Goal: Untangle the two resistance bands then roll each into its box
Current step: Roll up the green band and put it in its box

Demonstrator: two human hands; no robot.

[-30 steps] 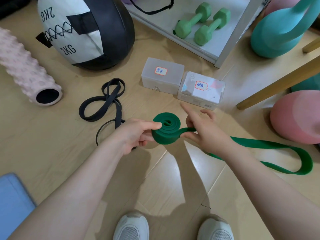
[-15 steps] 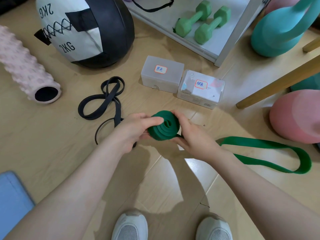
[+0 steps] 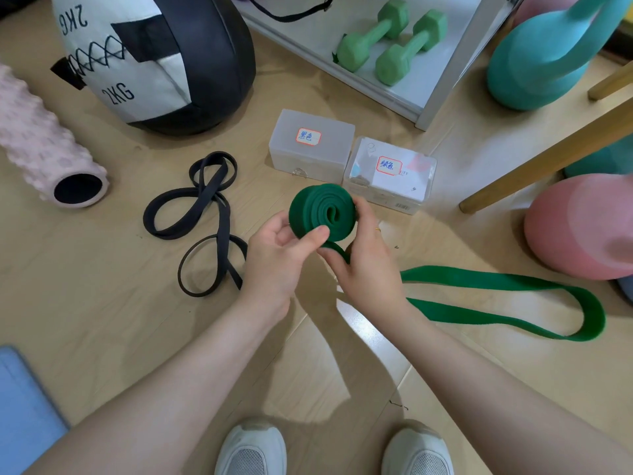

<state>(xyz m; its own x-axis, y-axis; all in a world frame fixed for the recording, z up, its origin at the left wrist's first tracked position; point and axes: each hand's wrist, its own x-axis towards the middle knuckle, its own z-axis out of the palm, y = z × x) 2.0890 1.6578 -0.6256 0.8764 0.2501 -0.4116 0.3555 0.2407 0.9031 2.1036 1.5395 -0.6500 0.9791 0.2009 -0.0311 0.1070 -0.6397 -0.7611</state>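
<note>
Now both hands grip the green band [image 3: 322, 210], half rolled into a coil above the floor: left hand [image 3: 279, 255] pinches the coil with thumb on its front, right hand [image 3: 366, 258] curls round its right side. Unrolled tail loops right on floor. Black band [image 3: 209, 217] lies loose at left. Two boxes: black-label box [image 3: 310, 145], green-label box [image 3: 390, 173], side by side just behind the coil.

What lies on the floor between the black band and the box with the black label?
Bare wooden floor, in the head view: nothing sits between the black band and that box.
</note>
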